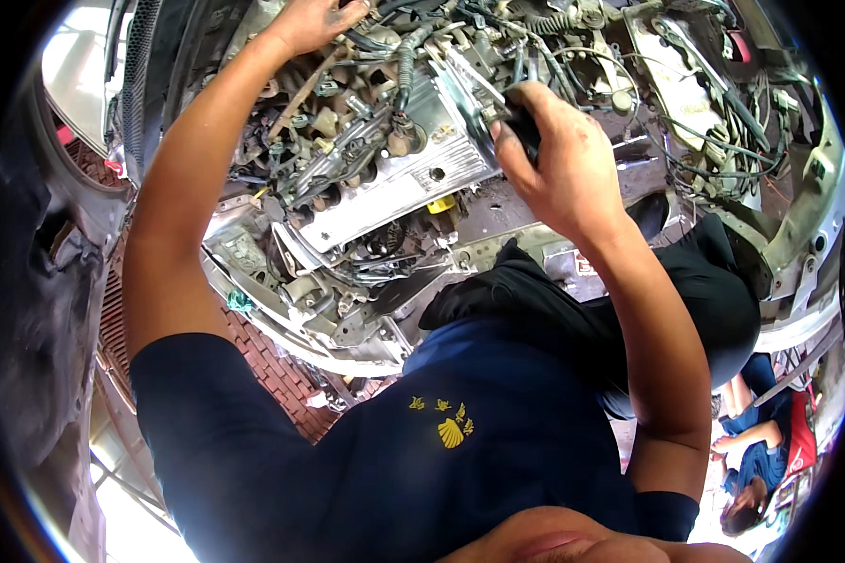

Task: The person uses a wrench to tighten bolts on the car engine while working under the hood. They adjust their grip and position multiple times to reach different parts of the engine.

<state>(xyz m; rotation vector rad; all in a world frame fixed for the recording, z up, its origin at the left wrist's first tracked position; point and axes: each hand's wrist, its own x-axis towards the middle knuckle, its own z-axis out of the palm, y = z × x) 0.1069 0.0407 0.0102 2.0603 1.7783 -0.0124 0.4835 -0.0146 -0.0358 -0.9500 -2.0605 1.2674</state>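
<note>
My right hand point(573, 164) is closed around a black, rounded part point(524, 133) at the end of the silver ribbed engine cover point(399, 178). Its thumb and index finger curl over the part, and the palm hides most of it. At the top edge of the view, my left hand point(314, 23) reaches over the far left of the engine bay, beside dark hoses point(371, 42). The frame's edge cuts off some of its fingers, so its grip is unclear. A corrugated grey conduit point(407, 66) runs down to the cover between my hands.
Wires and hoses cross the bay, with a looped black cable point(723, 172) at the right. A yellow cap point(440, 204) sits below the cover. The car's front rim point(347, 361) curves before my body. Another person point(756, 460) is at the lower right. Brick paving point(272, 366) shows below.
</note>
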